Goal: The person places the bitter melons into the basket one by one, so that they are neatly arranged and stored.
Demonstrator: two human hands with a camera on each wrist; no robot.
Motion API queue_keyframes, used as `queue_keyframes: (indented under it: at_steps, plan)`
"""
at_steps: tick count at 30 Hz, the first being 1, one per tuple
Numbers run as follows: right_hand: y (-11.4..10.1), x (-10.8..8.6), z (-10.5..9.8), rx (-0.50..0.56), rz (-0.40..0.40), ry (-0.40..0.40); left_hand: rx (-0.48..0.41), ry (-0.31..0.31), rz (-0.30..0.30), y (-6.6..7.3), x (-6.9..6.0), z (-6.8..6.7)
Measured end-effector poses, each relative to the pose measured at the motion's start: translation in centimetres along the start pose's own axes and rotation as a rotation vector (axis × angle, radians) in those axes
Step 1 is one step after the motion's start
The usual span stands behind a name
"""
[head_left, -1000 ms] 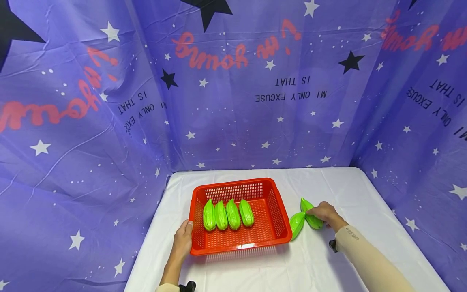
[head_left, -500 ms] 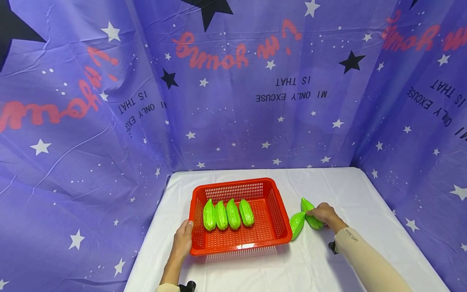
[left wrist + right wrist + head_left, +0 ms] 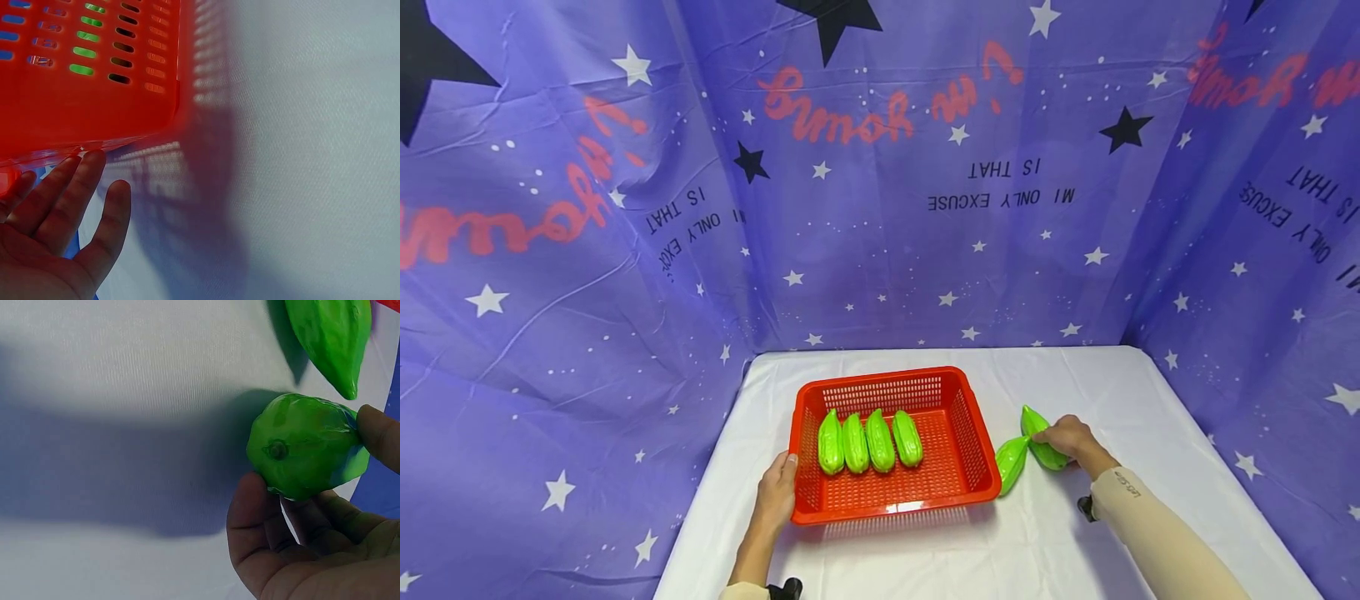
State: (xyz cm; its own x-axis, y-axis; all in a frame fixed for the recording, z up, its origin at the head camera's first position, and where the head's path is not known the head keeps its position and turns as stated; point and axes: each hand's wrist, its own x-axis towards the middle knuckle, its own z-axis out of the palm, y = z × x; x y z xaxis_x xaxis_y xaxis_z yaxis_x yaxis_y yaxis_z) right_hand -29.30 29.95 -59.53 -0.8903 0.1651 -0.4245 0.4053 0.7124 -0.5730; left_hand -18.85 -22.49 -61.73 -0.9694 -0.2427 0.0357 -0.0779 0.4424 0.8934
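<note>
At the left end of the red plastic basket [image 3: 895, 508], my left hand [image 3: 777, 492] holds the rim, thumb on top. In the left wrist view its fingers [image 3: 81, 181] reach up to the underside of that rim. Several shiny green ridged fruits [image 3: 880, 442] lie side by side in the basket's left and middle part. My right hand [image 3: 1070, 439] grips another green ridged fruit [image 3: 300, 447] on the table, thumb on one side and fingers on the other. A second loose fruit [image 3: 1012, 463] lies between it and the basket, their pointed ends close together.
A white cloth [image 3: 910, 558] covers the table. Purple star-printed curtains [image 3: 880, 250] rise behind it and along both sides. The basket's right corner stands close beside the loose fruit. Its shadow falls on the cloth below the left end.
</note>
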Motion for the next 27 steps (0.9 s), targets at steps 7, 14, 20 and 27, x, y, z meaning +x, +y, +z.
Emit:
queue_keyframes:
  at_steps: [7,14,20,27]
  plan:
    - [-0.6,-0.4,-1.5,0.025,-0.007,0.009,-0.013,-0.015,-0.012,0.0,0.1,-0.1]
    - [-2.4,-0.5,-2.2,0.047,-0.066,0.012,0.008,-0.017,-0.013,0.0,0.1,-0.2]
    - [-5.1,-1.0,-1.7,0.058,-0.147,0.021,-0.001,-0.022,-0.018,0.1,0.3,-0.3]
    - [-9.0,-1.9,-0.8,0.033,-0.236,0.030,-0.008,-0.027,-0.025,-0.1,0.0,-0.1]
